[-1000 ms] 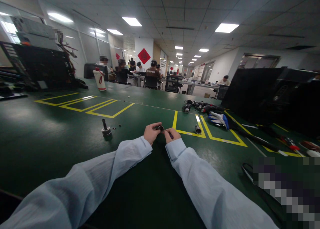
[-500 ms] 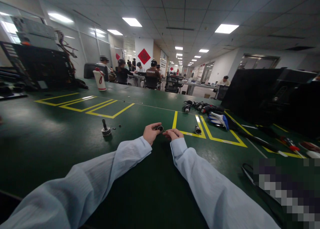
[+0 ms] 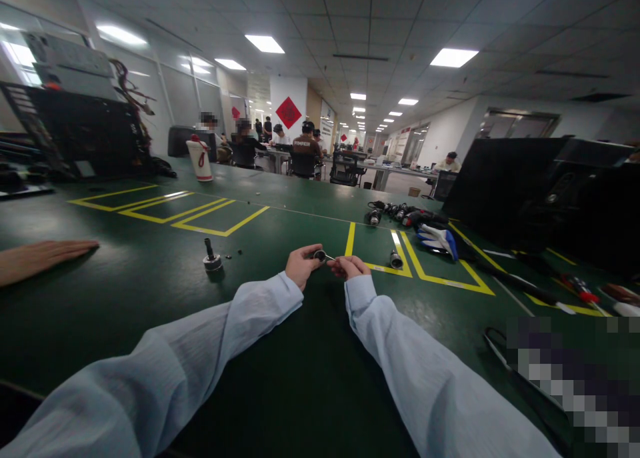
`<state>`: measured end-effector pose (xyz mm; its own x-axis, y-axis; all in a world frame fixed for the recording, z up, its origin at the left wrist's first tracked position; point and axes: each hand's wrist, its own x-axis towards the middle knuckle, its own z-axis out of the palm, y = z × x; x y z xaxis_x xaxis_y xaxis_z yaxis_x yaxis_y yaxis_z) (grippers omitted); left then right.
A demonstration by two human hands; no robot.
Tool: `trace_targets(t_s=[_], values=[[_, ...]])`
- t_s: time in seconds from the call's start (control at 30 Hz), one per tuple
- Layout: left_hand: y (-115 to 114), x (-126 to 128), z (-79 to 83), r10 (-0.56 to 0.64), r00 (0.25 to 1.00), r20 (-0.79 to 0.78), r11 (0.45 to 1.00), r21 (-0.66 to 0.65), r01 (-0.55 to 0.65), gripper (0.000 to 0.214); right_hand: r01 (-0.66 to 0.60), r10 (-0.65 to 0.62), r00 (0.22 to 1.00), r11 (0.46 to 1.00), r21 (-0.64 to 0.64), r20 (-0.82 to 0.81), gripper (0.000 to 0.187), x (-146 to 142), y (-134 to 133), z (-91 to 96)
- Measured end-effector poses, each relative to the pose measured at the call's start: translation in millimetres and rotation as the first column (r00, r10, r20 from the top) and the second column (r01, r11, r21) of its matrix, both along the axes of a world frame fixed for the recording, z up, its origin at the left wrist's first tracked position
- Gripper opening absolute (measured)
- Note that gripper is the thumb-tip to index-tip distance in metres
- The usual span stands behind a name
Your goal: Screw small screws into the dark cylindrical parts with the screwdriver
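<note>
Here, the left hand (image 3: 300, 269), grip narrow, holds a round metal part (image 3: 319, 255) over the desk (image 3: 280, 228); right of that part, the right hand (image 3: 351, 267) pinches a thin rod (image 3: 331, 258); left of it stands a stemmed piece (image 3: 212, 262).

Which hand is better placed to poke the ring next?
Probably the right hand: it holds a thin rod pointing toward the ring, while the left hand is busy holding the ring.
</note>
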<state>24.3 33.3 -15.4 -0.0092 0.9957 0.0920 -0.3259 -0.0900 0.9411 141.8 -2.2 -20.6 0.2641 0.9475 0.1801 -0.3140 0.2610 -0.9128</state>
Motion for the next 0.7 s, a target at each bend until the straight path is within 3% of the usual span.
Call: trace_targets(t_s=[0.7], values=[[-0.9,0.2,2.6,-0.005,1.000,0.027,1.000,-0.025,0.006,0.036,0.002,-0.002,0.999,1.000,0.014,0.043,0.010,-1.5,-2.4,2.2]])
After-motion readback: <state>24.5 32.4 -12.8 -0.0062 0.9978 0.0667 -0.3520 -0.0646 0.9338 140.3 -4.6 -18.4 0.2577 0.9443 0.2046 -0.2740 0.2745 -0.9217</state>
